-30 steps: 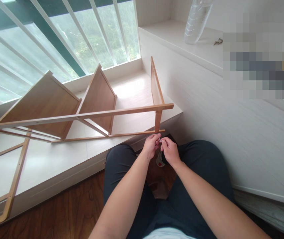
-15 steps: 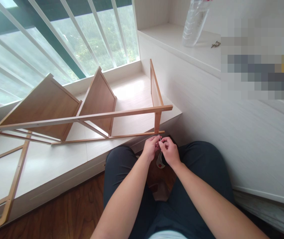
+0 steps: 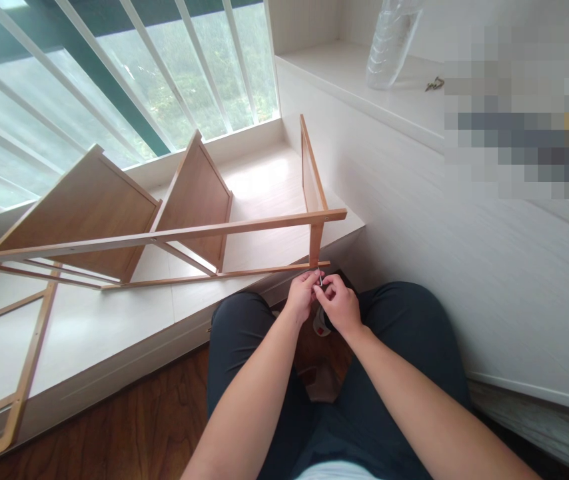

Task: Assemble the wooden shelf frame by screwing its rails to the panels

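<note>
A wooden shelf frame [image 3: 244, 227] lies on its side on the white ledge, its slanted panels standing up. Just below the near rail's right end [image 3: 322, 264], my left hand [image 3: 304, 293] and my right hand [image 3: 339, 301] meet, fingers pinched together. Between the fingertips a thin metal rod [image 3: 320, 279] shows, pointing up toward the rail; its exact kind is too small to make out. The left fingers are closed around its left side, and the right thumb and fingers close in from the right. My palms are hidden from above.
A clear plastic bottle [image 3: 393, 47] and several screws [image 3: 434, 84] rest on the raised shelf at the right. Another wooden frame [image 3: 29, 360] leans across the ledge at left. My knees flank the hands, beside a white side panel [image 3: 414, 233]. Barred windows stand behind.
My hands stay at the rail's end, with slight finger motion; the right thumb has shifted a little left and more of the metal rod shows. The view has tilted slightly.
</note>
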A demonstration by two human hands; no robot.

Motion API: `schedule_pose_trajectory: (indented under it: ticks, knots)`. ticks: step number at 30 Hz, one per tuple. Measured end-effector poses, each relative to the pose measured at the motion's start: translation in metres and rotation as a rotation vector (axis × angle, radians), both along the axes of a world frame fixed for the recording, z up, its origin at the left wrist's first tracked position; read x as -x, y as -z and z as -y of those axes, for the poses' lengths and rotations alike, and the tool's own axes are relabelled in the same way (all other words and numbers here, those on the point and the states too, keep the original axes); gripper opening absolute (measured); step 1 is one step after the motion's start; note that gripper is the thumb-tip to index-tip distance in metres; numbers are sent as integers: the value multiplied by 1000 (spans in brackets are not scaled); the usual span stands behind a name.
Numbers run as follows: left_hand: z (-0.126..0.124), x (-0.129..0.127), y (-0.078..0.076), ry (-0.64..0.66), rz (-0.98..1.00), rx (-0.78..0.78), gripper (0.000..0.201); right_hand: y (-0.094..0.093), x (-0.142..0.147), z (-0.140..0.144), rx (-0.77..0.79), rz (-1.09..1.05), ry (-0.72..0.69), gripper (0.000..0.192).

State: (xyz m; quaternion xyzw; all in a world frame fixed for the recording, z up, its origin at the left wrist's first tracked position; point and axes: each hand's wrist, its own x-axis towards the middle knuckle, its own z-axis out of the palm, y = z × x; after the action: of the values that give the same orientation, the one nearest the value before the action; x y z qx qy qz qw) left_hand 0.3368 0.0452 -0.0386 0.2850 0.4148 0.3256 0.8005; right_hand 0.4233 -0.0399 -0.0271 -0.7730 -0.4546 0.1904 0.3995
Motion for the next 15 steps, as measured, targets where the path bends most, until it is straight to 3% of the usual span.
schedule_pose_trajectory:
  ticks: [15]
  knots:
    - [2, 0, -4, -5, -4, 20, 49, -2, 2, 0, 6, 78, 1, 27]
